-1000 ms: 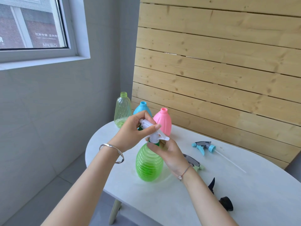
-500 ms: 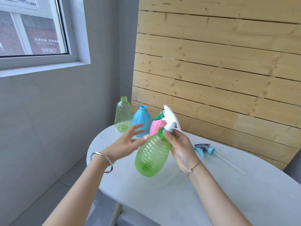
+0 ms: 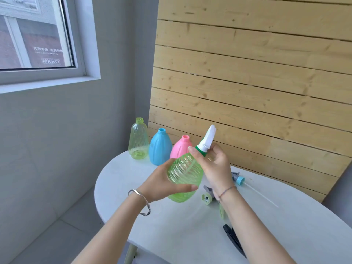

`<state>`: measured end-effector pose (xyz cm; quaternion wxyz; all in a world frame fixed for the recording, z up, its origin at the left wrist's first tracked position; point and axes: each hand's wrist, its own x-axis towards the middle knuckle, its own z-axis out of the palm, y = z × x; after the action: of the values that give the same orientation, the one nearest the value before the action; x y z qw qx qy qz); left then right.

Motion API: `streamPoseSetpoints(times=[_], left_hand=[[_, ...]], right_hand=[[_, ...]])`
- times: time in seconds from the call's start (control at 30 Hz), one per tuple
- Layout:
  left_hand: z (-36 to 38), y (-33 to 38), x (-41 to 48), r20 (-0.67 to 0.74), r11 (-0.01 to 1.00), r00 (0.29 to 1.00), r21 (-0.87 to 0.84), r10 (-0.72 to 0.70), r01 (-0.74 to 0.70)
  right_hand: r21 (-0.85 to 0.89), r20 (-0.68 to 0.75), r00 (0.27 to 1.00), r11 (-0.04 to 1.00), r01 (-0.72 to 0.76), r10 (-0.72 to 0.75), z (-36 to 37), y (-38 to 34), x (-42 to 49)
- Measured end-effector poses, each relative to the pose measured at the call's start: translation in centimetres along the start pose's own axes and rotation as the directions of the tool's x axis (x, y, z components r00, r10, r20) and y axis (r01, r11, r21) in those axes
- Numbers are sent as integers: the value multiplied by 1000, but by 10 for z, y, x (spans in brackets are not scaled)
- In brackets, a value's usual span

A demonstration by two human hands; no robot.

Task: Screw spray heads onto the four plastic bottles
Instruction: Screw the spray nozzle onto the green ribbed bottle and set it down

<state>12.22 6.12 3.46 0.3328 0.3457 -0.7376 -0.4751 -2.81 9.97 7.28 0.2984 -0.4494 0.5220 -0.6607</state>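
The fingers (image 3: 193,151) of the right hand (image 3: 215,166) curl round the neck of the ribbed green bottle (image 3: 185,171), just under its white spray head (image 3: 208,139), which seems seated there, though the hand hides part of the joint. The left hand (image 3: 160,184) grips the bottle's belly, thumb across the near side, holding it tilted above the desk (image 3: 171,225). At the far left edge three uncapped bottles stand in a row: a clear yellow-green bottle (image 3: 138,140), a blue bottle (image 3: 160,148) and a pink bottle (image 3: 182,147). To the right lie a blue-collared spray head (image 3: 238,178), a green spray head (image 3: 207,197) and, nearer, a black spray head (image 3: 234,239)
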Motion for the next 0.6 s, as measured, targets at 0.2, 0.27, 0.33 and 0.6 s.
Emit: streamPoseSetpoints(times=[0.2,0.27,0.33,0.6], left_hand=[[-1,5,0,4,998,1000,-62,12,-12],[-1,8,1,-83,994,997,-105,5,-14],[-4,10,3,-37,916,991,-387,-130,106],[4,13,5,81,767,985,-619,-150,168]], right_hand=[[42,298,955,999,3,-15,-18,-12,8],[89,180,983,996,26,-42,-20,-16,11],[193,138,989,981,20,-48,-24,-22,14],[263,85,995,965,24,-48,-25,-22,14]])
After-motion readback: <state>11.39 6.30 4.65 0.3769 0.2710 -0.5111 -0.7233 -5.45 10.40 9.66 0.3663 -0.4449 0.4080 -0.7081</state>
